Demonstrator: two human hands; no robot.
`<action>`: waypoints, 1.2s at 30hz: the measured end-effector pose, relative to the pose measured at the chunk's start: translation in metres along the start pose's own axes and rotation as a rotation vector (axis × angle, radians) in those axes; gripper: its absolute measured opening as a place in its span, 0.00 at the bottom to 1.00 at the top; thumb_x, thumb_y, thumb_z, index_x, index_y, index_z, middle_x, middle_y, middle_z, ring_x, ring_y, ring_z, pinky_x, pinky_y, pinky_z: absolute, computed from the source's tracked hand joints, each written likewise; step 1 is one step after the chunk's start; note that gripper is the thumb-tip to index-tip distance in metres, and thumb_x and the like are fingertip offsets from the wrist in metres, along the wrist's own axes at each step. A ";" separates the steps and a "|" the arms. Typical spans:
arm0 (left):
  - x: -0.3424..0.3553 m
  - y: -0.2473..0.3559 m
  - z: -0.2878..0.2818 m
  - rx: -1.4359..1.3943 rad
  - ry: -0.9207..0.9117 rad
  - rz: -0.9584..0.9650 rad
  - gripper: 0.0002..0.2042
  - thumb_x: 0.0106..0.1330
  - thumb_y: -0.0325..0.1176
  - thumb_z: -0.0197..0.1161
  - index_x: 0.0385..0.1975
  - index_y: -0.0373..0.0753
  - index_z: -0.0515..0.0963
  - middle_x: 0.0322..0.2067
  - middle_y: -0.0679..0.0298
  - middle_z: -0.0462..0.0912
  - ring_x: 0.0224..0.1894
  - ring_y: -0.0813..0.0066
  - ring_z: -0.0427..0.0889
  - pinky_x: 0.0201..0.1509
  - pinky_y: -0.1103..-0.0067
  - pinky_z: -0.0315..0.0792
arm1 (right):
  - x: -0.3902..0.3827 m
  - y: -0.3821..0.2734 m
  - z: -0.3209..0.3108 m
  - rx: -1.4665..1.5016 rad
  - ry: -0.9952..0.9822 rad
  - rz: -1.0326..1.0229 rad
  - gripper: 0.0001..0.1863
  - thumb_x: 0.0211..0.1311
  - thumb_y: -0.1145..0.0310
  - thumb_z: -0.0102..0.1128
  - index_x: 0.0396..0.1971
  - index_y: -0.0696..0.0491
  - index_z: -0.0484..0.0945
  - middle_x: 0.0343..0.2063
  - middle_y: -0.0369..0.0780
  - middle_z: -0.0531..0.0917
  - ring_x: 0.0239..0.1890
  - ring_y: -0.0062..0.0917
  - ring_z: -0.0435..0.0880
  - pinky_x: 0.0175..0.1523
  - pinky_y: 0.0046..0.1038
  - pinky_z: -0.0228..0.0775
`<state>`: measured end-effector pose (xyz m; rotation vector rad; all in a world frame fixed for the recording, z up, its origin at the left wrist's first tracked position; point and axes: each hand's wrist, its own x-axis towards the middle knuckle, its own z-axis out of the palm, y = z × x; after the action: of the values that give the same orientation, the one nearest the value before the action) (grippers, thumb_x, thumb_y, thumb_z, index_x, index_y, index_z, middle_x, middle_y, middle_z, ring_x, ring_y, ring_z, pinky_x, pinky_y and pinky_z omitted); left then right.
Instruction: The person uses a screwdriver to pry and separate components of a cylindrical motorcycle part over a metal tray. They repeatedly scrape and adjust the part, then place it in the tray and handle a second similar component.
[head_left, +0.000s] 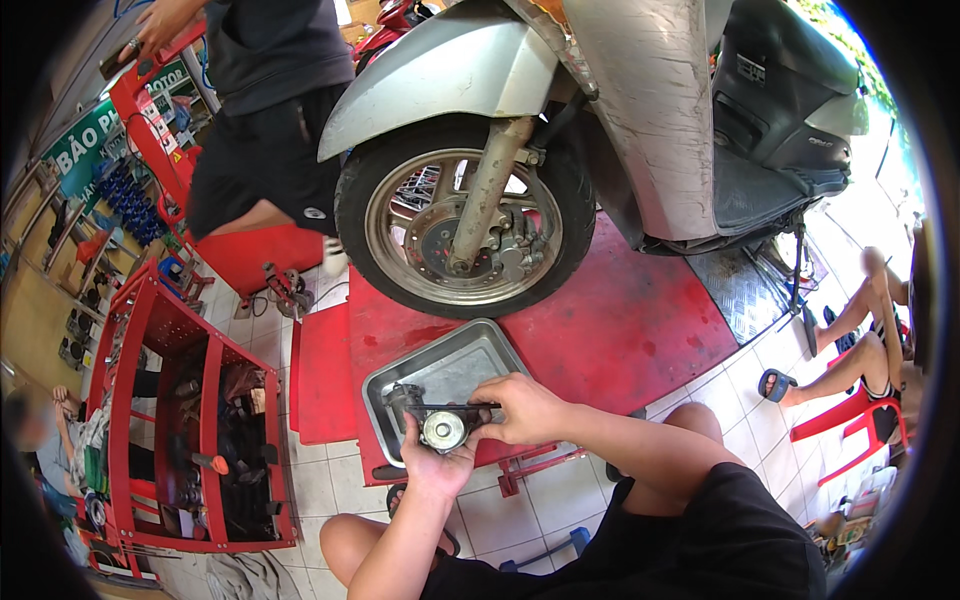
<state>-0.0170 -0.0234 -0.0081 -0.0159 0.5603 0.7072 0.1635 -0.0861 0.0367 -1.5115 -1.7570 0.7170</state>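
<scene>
In my left hand (438, 470), palm up, lies a small metal part with a round silver cap (443, 431), the fingers curled about its sides. My right hand (522, 408) is closed at the part's right side, thumb and fingers pinching around the end of a slim dark rod-like piece (455, 406) that runs across the top of the part. Whether the rod is a separate tool cannot be made out. Just beyond, a grey metal component (403, 396) sits in the left part of a shallow metal tray (490, 350), below both hands.
The tray rests on a red lift platform (630, 310), under the front wheel (465, 230) of a silver scooter (650, 100). A red tool cart (205, 400) stands left. Another person (270, 110) is beside the wheel; someone sits on a red chair (850, 430) at right.
</scene>
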 end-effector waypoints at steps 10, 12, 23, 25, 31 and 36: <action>0.000 0.000 -0.003 -0.016 -0.032 -0.031 0.32 0.74 0.62 0.41 0.54 0.35 0.70 0.48 0.53 0.79 0.55 0.51 0.77 0.60 0.52 0.72 | 0.000 0.003 0.001 0.021 -0.023 0.033 0.17 0.47 0.70 0.73 0.38 0.61 0.82 0.31 0.48 0.84 0.35 0.43 0.84 0.41 0.38 0.75; -0.001 0.000 -0.001 -0.013 -0.004 -0.011 0.31 0.74 0.62 0.42 0.54 0.36 0.70 0.48 0.54 0.79 0.55 0.51 0.77 0.60 0.52 0.71 | 0.000 0.002 0.000 0.046 -0.045 0.035 0.17 0.48 0.71 0.72 0.38 0.61 0.82 0.31 0.48 0.84 0.35 0.43 0.84 0.41 0.38 0.75; 0.005 0.001 -0.009 -0.013 0.007 -0.014 0.30 0.74 0.61 0.42 0.52 0.35 0.70 0.46 0.55 0.79 0.55 0.51 0.77 0.62 0.52 0.69 | -0.001 0.002 -0.001 0.016 -0.025 0.017 0.16 0.47 0.71 0.70 0.38 0.61 0.82 0.31 0.48 0.85 0.35 0.43 0.84 0.42 0.38 0.76; 0.004 0.000 -0.007 -0.002 0.011 -0.013 0.31 0.74 0.61 0.42 0.52 0.35 0.70 0.46 0.55 0.79 0.55 0.51 0.77 0.62 0.52 0.69 | -0.002 0.002 0.000 -0.019 -0.012 0.011 0.16 0.47 0.72 0.70 0.37 0.61 0.82 0.31 0.48 0.85 0.35 0.43 0.84 0.42 0.38 0.76; 0.006 -0.001 -0.009 -0.005 0.019 -0.012 0.31 0.74 0.61 0.41 0.53 0.35 0.70 0.46 0.54 0.78 0.54 0.49 0.77 0.61 0.50 0.70 | -0.003 0.002 0.001 -0.043 0.007 0.012 0.16 0.45 0.72 0.70 0.36 0.61 0.82 0.30 0.48 0.84 0.35 0.43 0.85 0.42 0.38 0.76; 0.007 -0.001 -0.009 -0.013 0.053 -0.008 0.31 0.74 0.61 0.42 0.53 0.34 0.69 0.46 0.54 0.78 0.54 0.49 0.77 0.61 0.50 0.70 | -0.002 0.005 0.001 -0.003 0.001 0.021 0.15 0.45 0.71 0.68 0.36 0.59 0.83 0.29 0.47 0.85 0.35 0.44 0.84 0.42 0.40 0.75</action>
<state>-0.0163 -0.0212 -0.0193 -0.0493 0.6059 0.7045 0.1658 -0.0872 0.0318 -1.5344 -1.7451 0.7242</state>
